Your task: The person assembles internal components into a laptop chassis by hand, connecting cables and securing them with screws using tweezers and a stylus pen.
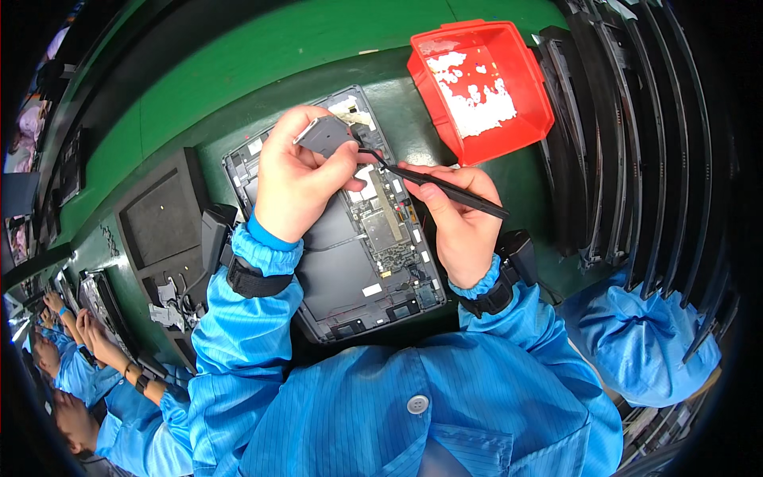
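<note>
In front of me lies an open, dark grey tablet-like casing (330, 278), its circuit board (389, 238) and thin wires showing. Above its far part, my left hand (296, 179) pinches a small flat grey part (326, 135) between thumb and fingers. My right hand (465, 230) is closed around black tweezers (461, 197). Their thin bent tip points left and reaches the edge of the grey part by my left thumb; whether it touches is too small to tell.
Beyond my right hand stands a red bin (534, 119) with white bits inside. Several dark panels (604, 135) stand in a row at the right. A black foam tray (187, 179) with grey scraps (167, 302) lies left. Co-workers in blue sleeves (143, 421) sit at lower left.
</note>
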Action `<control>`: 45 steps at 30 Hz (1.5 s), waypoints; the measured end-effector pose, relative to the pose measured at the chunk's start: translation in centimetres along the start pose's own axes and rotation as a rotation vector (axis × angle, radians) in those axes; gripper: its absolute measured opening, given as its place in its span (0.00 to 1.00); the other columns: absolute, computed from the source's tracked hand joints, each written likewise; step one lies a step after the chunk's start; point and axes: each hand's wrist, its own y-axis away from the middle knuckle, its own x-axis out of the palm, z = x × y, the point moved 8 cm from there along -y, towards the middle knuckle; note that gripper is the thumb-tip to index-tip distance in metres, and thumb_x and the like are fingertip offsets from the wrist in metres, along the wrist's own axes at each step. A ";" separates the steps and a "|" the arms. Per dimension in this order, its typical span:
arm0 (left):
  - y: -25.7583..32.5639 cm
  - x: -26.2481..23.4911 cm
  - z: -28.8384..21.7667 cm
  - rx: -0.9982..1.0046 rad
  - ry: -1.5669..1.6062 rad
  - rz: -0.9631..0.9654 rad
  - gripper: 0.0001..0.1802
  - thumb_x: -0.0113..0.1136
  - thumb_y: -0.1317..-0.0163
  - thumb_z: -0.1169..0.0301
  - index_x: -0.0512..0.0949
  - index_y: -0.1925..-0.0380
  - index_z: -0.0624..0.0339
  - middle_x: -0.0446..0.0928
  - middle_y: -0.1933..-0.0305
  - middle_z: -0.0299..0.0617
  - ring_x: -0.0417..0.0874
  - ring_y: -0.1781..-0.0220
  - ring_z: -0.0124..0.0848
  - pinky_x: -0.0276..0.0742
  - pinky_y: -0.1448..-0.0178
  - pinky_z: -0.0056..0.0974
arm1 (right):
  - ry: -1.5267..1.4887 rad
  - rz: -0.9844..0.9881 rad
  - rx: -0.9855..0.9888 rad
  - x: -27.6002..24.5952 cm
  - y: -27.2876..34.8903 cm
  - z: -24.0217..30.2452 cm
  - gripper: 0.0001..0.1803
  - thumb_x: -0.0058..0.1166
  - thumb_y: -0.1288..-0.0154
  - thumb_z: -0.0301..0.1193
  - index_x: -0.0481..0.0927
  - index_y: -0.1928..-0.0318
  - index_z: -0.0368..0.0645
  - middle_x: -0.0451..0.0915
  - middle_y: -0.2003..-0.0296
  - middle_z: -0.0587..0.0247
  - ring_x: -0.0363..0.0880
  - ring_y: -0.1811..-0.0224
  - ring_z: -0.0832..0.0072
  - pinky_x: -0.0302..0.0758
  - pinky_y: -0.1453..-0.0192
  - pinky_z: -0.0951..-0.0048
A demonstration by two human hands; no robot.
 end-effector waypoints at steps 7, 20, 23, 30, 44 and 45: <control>0.0 0.0 0.1 -0.019 -0.036 0.006 0.12 0.50 0.46 0.85 0.66 0.61 0.68 0.71 0.62 0.45 0.82 0.61 0.41 0.84 0.70 0.32 | 0.004 -0.020 0.007 -0.1 0.0 0.1 0.07 0.50 0.41 0.15 0.67 0.64 0.34 0.77 0.59 0.44 0.77 0.54 0.67 0.75 0.49 0.71; -0.7 -0.5 -0.8 0.196 -0.450 -0.107 0.19 0.61 0.51 0.84 0.68 0.58 0.63 0.73 0.66 0.35 0.73 0.71 0.17 0.70 0.74 0.19 | 0.344 -0.042 -0.155 0.3 -0.5 0.8 0.08 0.55 0.45 0.16 0.69 0.74 0.34 0.79 0.66 0.51 0.79 0.57 0.70 0.74 0.54 0.74; -0.8 -0.6 -0.6 0.196 -0.441 -0.118 0.19 0.61 0.51 0.84 0.68 0.58 0.63 0.73 0.67 0.35 0.73 0.71 0.16 0.69 0.75 0.19 | 0.332 -0.052 -0.157 0.4 -0.6 0.6 0.07 0.55 0.45 0.16 0.69 0.74 0.34 0.79 0.66 0.51 0.79 0.57 0.69 0.74 0.54 0.73; -0.5 -0.6 -1.0 0.270 -0.555 -0.114 0.18 0.60 0.50 0.82 0.68 0.58 0.62 0.73 0.67 0.35 0.69 0.75 0.12 0.63 0.79 0.18 | 0.362 -0.064 -0.171 0.6 -0.5 0.6 0.08 0.54 0.46 0.15 0.68 0.74 0.34 0.79 0.66 0.51 0.79 0.57 0.68 0.74 0.54 0.72; -0.3 -0.9 -1.2 0.281 -0.607 -0.118 0.19 0.61 0.50 0.81 0.69 0.57 0.61 0.73 0.68 0.33 0.68 0.77 0.11 0.63 0.79 0.19 | 0.369 -0.049 -0.164 1.1 -0.2 0.8 0.09 0.52 0.45 0.14 0.66 0.73 0.35 0.78 0.65 0.50 0.79 0.56 0.68 0.73 0.51 0.72; -0.3 -0.9 -1.1 0.281 -0.607 -0.118 0.19 0.61 0.50 0.81 0.69 0.57 0.61 0.73 0.68 0.33 0.68 0.77 0.11 0.63 0.79 0.19 | 0.364 -0.050 -0.163 1.1 -0.2 0.9 0.09 0.52 0.45 0.14 0.66 0.73 0.35 0.78 0.65 0.49 0.79 0.56 0.68 0.73 0.51 0.72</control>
